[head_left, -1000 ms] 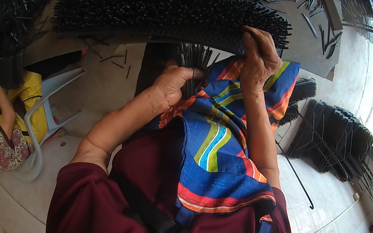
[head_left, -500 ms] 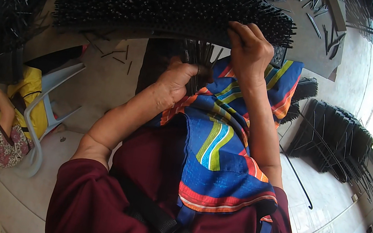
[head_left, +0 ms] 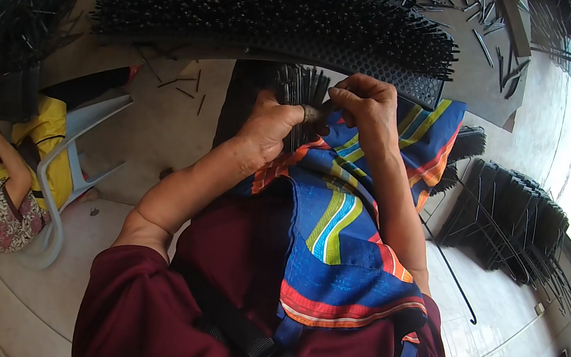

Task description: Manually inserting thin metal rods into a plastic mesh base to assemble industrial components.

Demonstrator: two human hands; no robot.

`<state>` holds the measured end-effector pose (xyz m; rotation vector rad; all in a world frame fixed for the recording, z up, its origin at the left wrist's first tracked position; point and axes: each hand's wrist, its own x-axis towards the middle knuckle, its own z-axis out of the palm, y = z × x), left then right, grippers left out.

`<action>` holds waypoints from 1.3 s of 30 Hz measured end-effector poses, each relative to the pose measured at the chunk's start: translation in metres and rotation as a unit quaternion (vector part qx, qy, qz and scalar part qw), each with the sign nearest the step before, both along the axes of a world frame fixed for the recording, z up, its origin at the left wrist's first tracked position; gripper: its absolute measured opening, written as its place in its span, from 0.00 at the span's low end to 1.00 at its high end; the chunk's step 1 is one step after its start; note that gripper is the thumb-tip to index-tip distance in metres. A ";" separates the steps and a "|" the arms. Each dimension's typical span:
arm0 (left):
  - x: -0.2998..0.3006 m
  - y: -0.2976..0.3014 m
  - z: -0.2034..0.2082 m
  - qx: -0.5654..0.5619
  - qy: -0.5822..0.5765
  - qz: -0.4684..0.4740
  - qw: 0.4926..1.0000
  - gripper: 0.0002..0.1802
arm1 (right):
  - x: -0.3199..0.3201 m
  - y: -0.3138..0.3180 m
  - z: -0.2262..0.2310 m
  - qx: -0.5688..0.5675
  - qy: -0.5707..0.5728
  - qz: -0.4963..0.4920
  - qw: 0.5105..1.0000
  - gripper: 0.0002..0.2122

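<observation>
In front of me lies a long, curved black board, its holed edge bare at the near right and the rest thick with upright black bristle-like strips. My left hand is closed around a bundle of thin black strips just below the board. A brownish wrap covers the tip of the left thumb. Beside it, my right hand has its fingers pinched together near the bundle. Whatever they pinch is too dark and small to make out. A striped, colourful cloth drapes over my lap.
Loose black strips are scattered on the grey surface at the far right. Stacks of black bristled pieces stand on the floor to the right. At the left, another person sits by a pale blue chair, holding a dark piece.
My right hand has come down from the board's near right edge toward the bundle in my left hand. More of the holed edge shows. My left hand keeps hold of the strips.
</observation>
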<state>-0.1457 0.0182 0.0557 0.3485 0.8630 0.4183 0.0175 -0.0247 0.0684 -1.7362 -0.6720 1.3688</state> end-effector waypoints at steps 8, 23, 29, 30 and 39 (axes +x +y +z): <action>-0.013 0.003 -0.003 0.066 0.010 -0.010 0.998 0.15 | -0.009 0.010 0.003 0.020 0.002 0.050 0.999 0.02; -0.007 0.017 -0.014 0.024 -0.010 0.026 0.999 0.11 | -0.021 0.012 0.001 0.084 -0.036 -0.114 0.989 0.07; -0.007 0.014 -0.021 0.048 0.011 0.009 0.999 0.12 | -0.020 0.003 -0.011 0.009 -0.028 -0.083 0.996 0.08; -0.009 0.013 -0.025 0.046 0.013 0.009 0.999 0.12 | -0.021 0.002 -0.010 0.007 -0.027 -0.083 0.996 0.08; -0.004 0.011 -0.012 0.109 0.020 0.013 0.994 0.12 | -0.017 0.008 -0.010 -0.015 0.019 -0.065 0.998 0.08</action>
